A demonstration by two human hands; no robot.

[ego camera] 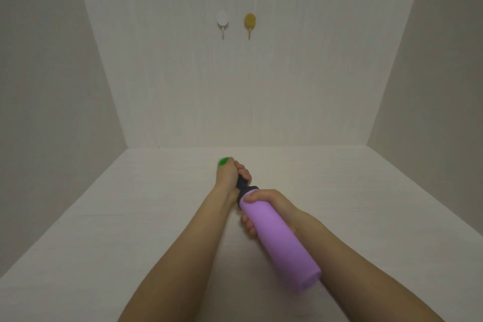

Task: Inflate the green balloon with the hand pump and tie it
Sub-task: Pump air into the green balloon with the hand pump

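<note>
A purple hand pump (279, 240) with a black nozzle end (243, 185) points away from me above the white table (130, 217). My right hand (269, 204) grips the purple barrel near its front. My left hand (231, 172) is closed around the black nozzle. Only a small, limp bit of the green balloon (222, 162) pokes out beyond the left hand's fingers; the rest is hidden inside that fist.
White walls close the table in at the back and on both sides. Two stick-on hooks hang on the back wall, a white hook (222, 21) and a yellow hook (250, 22).
</note>
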